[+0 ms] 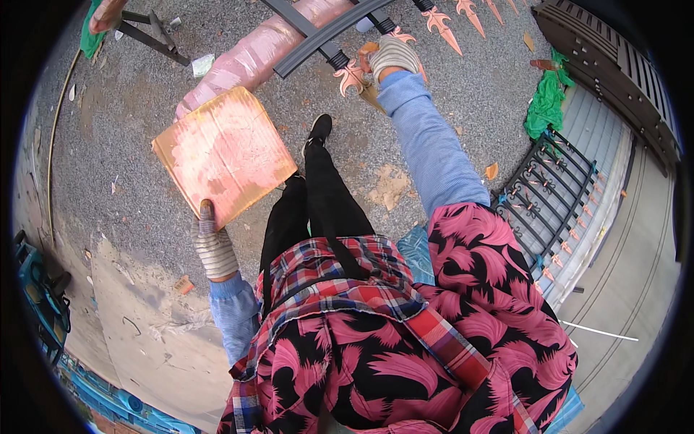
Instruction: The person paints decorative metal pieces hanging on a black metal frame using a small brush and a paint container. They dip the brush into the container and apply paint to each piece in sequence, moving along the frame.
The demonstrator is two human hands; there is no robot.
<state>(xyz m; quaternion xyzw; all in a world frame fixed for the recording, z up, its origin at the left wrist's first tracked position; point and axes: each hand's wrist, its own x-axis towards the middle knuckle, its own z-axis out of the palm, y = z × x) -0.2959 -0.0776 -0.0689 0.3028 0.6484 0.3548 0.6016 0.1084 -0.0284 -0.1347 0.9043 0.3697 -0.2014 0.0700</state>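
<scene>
My left hand [211, 242], in a striped knit glove, grips the lower edge of a square cardboard piece [228, 152] smeared with copper-pink paint. Its thumb lies on the painted face. My right hand [394, 58], gloved alike with stained fingertips, is closed at a copper-coloured spear-shaped finial [350, 77] on a black metal fence panel [322, 45]. A tan piece [371, 97] shows below this hand; I cannot make out what it is. More copper finials [441, 29] line the panel to the right.
A plastic-wrapped pink roll [249, 61] lies under the panel. At right are a smaller black railing [553, 192], green netting [548, 101] and dark brown metal panels [614, 65]. A dark metal stand [153, 37] is at upper left, near another person's foot [106, 16].
</scene>
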